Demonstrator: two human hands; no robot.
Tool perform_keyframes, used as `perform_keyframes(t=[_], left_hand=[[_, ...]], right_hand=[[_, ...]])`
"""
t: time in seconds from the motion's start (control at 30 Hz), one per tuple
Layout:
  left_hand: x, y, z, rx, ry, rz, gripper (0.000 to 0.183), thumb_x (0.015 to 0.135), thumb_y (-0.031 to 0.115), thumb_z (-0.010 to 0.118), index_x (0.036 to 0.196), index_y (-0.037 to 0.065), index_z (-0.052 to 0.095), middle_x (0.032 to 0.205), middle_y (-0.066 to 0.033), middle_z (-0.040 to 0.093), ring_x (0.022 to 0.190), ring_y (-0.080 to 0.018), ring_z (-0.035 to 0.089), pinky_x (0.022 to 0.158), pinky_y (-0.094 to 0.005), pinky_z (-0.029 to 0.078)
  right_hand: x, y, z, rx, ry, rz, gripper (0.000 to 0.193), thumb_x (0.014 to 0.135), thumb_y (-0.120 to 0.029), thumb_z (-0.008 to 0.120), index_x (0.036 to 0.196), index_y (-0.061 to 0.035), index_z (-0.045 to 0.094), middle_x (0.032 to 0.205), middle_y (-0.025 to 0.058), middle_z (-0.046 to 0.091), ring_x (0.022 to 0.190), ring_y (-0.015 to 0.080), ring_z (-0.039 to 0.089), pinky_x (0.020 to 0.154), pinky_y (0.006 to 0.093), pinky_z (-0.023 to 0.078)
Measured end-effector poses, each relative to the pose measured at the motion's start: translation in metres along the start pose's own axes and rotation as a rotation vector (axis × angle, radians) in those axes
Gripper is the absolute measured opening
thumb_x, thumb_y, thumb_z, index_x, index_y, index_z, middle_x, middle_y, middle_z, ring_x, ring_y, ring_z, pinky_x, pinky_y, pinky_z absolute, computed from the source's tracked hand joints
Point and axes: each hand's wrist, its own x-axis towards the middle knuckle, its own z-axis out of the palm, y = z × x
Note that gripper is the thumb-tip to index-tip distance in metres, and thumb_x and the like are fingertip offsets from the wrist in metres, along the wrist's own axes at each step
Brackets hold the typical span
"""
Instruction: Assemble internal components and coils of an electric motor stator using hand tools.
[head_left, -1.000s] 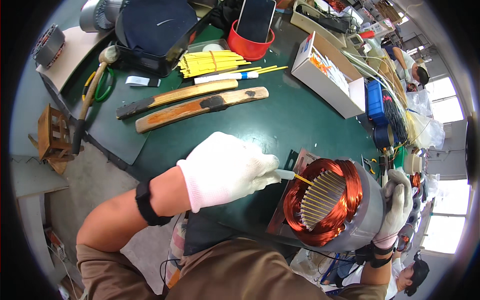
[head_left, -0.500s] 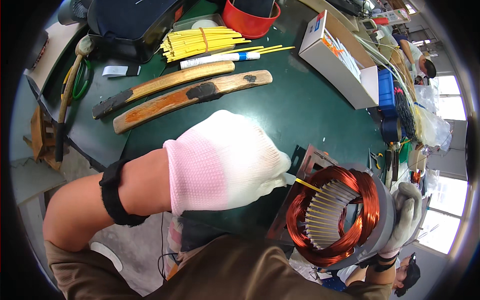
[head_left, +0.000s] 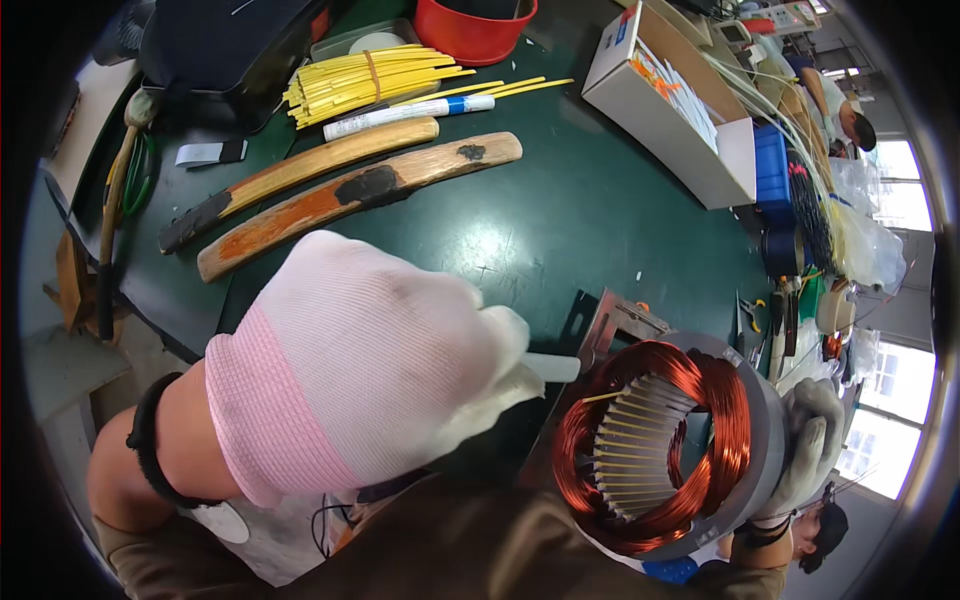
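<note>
Pinching white plastic rod [head_left: 555, 368] just left of copper-wound stator [head_left: 640, 440]: left gloved hand [head_left: 370, 360]. Right gloved hand [head_left: 812, 440] against stator's right side, fingers bent; cannot tell if gripping. Green benchtop [head_left: 570, 230] lies beyond stator and to its left. Yellow strip [head_left: 603, 397] juts from stator's upper-left mouth. Possible trouble: strip bending or snagging copper coil [head_left: 738, 400] if pushed askew; stator turning if right hand slackens.

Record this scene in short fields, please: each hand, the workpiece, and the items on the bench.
Left hand: gloved, gripping a pale tool
Right hand: gloved, against the outer side of the stator
Workpiece: stator with copper windings; one yellow strip juts across them
Bench: two wooden bars, yellow bundle, open carton
</note>
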Motion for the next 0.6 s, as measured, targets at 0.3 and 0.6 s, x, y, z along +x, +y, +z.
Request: perform_keyframes(t=[0.3,0.6], left_hand=[[0.004,0.015,0.068,-0.37,0.154,0.046,0.021,0.079,0.019,0.081,0.094,0.011,0.071,0.075,-0.0066,0.065,0.064,-0.0283,0.066,0.055,-0.0378,0.052],[0.017,0.028,0.092,-0.528,0.248,-0.014,0.011,0.085,0.009,0.07,0.094,0.006,0.066,0.076,-0.0136,0.063,0.069,-0.0368,0.066,0.061,-0.0437,0.054]], right_hand=[[0.004,-0.002,0.003,0.03,-0.032,-0.041,0.044,0.104,-0.042,0.057,0.11,0.0017,0.062,0.09,0.0025,0.047,0.076,0.0098,0.038,0.069,0.0275,0.029],[0.004,-0.002,0.002,0.016,-0.015,-0.038,0.04,0.104,-0.038,0.058,0.11,0.0019,0.062,0.094,0.0035,0.05,0.078,0.0103,0.039,0.071,0.0275,0.03]])
